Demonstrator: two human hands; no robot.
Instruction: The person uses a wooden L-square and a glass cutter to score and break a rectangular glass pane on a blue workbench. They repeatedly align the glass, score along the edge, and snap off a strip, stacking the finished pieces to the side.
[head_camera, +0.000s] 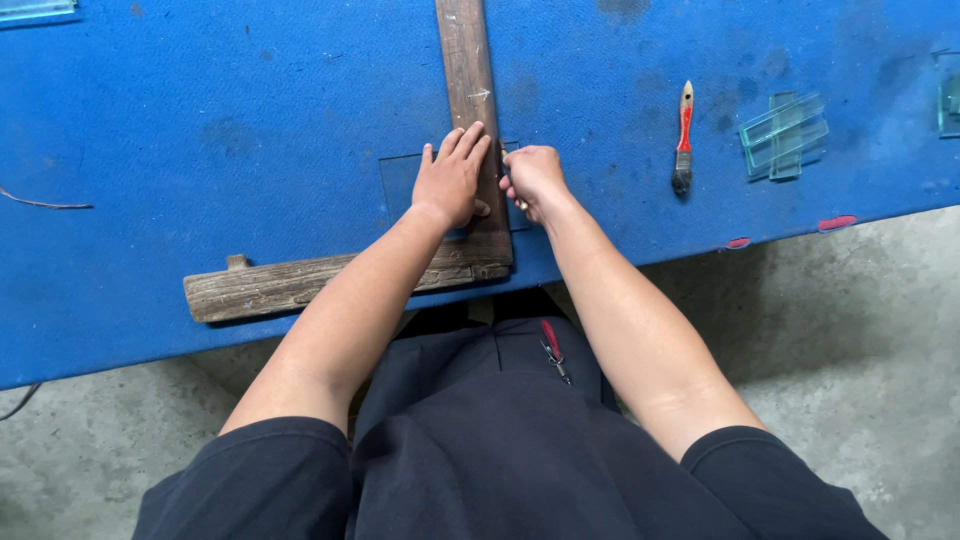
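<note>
Seen from overhead at a blue counter (200, 130): left hand (452, 180) spread flat, fingers wide, pressing on the long arm of a weathered wooden T-square (470, 100) at centre frame, apparently to pin it against slipping. Right hand (532, 178) closed narrow around a small tool (519, 203), mostly hidden in the fist, its tip set just beside the square's right edge, seemingly so the edge could guide it. Under both, a clear glass sheet (398, 180), faint in outline, lying flat on the counter at centre with the square's arm across it. Crossbar of the square (290, 285) butted along the counter's near edge at lower left of centre, probably to keep the arm at a right angle.

To the right, well apart from the hands: a small paintbrush (683, 140) with a red-and-wood handle, bristles toward the near edge. Farther right, a crossed stack of glass offcuts (785, 135), with more glass pieces at the far right edge (948, 90) and upper left corner (35, 10).

Counter covered in worn, stained blue felt-like cloth, torn at the lower right edge to show red beneath. Below it, bare grey concrete floor (860, 330). A red-handled tool (552, 345) clipped at the dark trousers.
</note>
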